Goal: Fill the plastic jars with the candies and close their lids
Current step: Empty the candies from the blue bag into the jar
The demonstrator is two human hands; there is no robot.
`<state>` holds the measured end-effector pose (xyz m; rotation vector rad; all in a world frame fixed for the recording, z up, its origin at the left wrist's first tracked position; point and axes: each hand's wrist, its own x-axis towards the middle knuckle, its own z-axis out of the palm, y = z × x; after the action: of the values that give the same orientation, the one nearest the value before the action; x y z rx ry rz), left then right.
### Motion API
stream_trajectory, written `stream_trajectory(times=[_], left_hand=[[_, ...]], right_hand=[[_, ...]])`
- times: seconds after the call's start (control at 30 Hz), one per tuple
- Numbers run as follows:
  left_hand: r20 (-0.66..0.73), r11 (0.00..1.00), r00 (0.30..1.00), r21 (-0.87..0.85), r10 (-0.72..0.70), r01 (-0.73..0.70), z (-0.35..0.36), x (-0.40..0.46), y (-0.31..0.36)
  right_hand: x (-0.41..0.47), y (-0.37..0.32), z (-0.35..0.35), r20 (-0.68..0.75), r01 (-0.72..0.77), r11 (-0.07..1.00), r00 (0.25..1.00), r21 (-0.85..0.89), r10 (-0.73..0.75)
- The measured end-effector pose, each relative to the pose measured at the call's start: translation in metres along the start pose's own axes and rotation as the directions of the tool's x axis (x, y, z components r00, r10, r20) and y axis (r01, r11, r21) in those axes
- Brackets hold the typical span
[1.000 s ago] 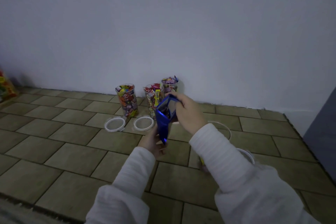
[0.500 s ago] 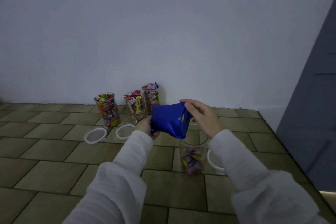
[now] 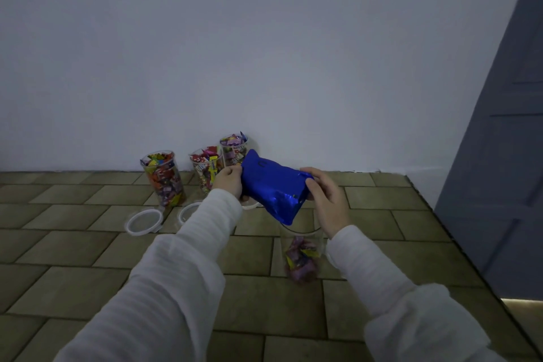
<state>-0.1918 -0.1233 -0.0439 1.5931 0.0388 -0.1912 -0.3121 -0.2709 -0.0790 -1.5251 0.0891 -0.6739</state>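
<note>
Four clear jars in total: three full jars [image 3: 164,182] lined up by the wall, and one near-empty jar [image 3: 301,253] sitting right under the blue candy bag [image 3: 273,185]. Two lids [image 3: 144,222] lie on the floor left of that bag. Left hand [image 3: 230,182] and right hand [image 3: 326,200] both grip the bag, now tipped lower toward the jar than half a second ago.

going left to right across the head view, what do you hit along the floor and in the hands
loose lid → leftmost full jar → second full jar → left hand → blue candy bag → right hand → grey door
</note>
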Motion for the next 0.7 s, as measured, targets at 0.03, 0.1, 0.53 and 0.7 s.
stream_trajectory(times=[0.03,0.1,0.53,0.7], left_hand=[[0.002,1.000,1.000,0.004,0.011,-0.011,0.000,-0.002,0.002],[-0.003,0.999,0.999,0.007,0.036,-0.036,0.001,-0.006,0.003],[-0.060,0.966,0.992,-0.227,0.112,-0.122,-0.004,-0.022,0.002],[-0.099,0.961,0.987,-0.232,0.128,-0.148,-0.006,-0.029,0.000]], right_hand=[[-0.001,0.000,0.000,0.001,0.002,1.000,1.000,0.009,-0.002],[-0.003,0.002,-0.001,0.012,0.016,0.999,1.000,0.028,-0.016],[-0.006,0.009,0.001,-0.021,0.060,0.984,0.998,0.168,-0.057],[-0.006,0.014,0.000,-0.004,0.081,0.987,0.997,0.139,-0.081]])
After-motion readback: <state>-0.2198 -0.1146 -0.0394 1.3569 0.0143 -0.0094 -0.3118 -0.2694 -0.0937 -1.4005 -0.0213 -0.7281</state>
